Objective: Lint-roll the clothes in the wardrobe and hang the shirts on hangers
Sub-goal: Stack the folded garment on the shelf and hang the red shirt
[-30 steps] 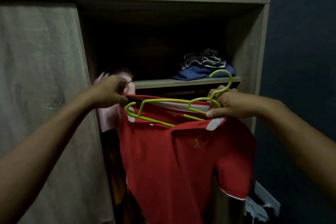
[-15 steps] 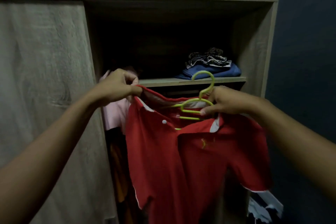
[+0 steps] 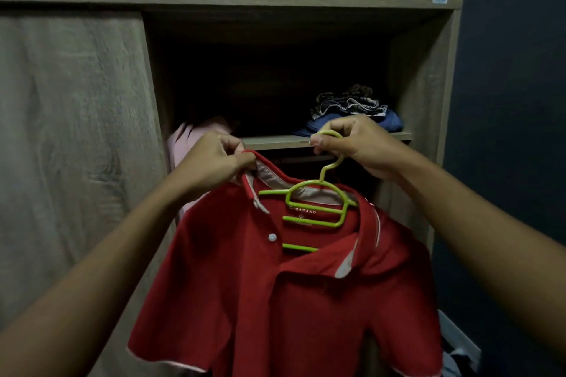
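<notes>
Head cam: L hand (image 3: pixel 214 159) pinched the red polo (image 3: pixel 275 300) collar, approx 10 o'clock of green hanger (image 3: pixel 318 202). R hand (image 3: pixel 352 144) gripped the hook at 12. Hanger sat in the neck opening, w/ polo hanging before wardrobe (image 3: pixel 425 101); folded clothes (image 3: pixel 355 119) at 1 o'clock.

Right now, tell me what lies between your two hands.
Head view: nothing is held between the left hand and right hand; the red shirt collar sags below the gap, and the wardrobe shelf shows behind it.
</notes>
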A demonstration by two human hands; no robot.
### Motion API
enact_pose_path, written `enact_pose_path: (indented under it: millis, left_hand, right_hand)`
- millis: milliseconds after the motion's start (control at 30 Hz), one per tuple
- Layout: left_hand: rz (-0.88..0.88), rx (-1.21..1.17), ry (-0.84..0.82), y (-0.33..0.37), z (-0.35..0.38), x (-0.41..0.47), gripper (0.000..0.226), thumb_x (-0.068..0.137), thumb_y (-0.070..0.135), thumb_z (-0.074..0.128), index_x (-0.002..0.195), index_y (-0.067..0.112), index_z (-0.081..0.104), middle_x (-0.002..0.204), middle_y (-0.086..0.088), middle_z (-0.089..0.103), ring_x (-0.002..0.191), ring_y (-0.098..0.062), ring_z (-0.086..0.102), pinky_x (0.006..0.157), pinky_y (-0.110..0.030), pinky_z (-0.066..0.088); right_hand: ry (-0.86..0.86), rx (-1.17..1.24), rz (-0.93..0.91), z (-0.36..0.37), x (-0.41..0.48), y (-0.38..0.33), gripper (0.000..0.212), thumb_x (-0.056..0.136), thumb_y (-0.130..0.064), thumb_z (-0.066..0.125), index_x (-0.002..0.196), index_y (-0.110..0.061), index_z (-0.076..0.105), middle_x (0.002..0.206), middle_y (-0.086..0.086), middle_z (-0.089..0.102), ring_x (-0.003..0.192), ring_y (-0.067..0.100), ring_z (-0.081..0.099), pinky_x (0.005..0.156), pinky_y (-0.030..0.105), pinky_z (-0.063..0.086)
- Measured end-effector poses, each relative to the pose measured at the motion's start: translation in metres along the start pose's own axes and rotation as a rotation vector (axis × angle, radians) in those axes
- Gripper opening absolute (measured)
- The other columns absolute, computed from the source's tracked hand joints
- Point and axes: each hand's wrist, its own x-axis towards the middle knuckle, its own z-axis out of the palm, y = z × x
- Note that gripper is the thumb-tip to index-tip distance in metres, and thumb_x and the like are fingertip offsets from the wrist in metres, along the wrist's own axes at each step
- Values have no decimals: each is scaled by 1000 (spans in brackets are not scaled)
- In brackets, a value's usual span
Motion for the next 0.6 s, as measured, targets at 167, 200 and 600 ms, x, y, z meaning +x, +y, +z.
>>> enact_pose_path:
  millis: [167, 200, 600]
  left_hand:
    - [48, -69, 96, 16, -7, -9, 30, 81, 5, 67, 58, -8, 52, 65, -35, 59, 60, -25, 57, 58, -28, 45]
    - [55, -88, 119, 17, -8, -10, 30, 80, 5, 67, 59, -10, 51, 61, -31, 57, 59, -26, 57, 58, -30, 44]
    - [33, 170, 96, 32, -11, -22, 36, 64, 46, 65, 46, 16, 60, 41, 7, 55, 41, -2, 46, 88, -58, 51]
  right_hand:
    - [4, -162, -17, 9, 1, 3, 16, 88, -29, 73, 89, -14, 78, 57, 7, 64, 53, 11, 55, 58, 22, 44]
    - [21, -155, -34, 10, 2, 2, 17, 88, -29, 73, 89, -14, 79, 55, 8, 63, 51, 10, 53, 56, 22, 43]
    - [-12, -201, -163, 0, 22, -42, 20, 89, -20, 73, 95, -1, 77, 59, 17, 63, 51, 16, 53, 53, 23, 44]
